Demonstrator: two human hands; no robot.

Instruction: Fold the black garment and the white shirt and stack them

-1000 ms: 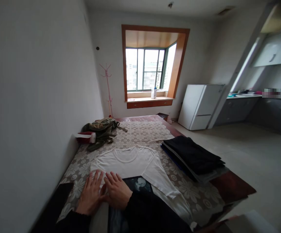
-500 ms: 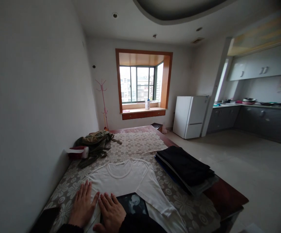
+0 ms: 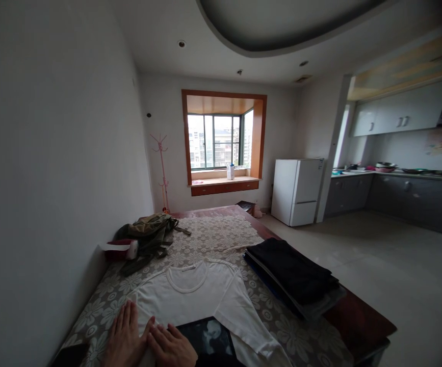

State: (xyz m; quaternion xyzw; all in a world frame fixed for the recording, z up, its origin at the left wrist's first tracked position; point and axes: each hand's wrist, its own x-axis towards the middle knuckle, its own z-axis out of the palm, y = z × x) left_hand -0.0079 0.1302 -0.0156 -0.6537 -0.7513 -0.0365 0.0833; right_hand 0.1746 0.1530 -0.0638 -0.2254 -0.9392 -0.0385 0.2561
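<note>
Hands first: my left hand [image 3: 123, 334] lies flat and open, fingers spread, palm down on the lower left part of the white T-shirt [image 3: 201, 295], grasping nothing. My right hand [image 3: 172, 345] rests beside it, also open and flat, touching the shirt at the edge of its dark printed panel [image 3: 207, 336], thumb close to my left hand. The shirt is spread front up on the lace-patterned bed cover [image 3: 221, 234], neckline toward the window [image 3: 216, 140], one long sleeve angled out to my right. Just beside that sleeve sits a stack of folded dark clothes [image 3: 293, 275]. Farther up the bed, against the wall, lies a crumpled olive garment [image 3: 148, 234]. A white fridge [image 3: 297, 191] stands across the room.
</note>
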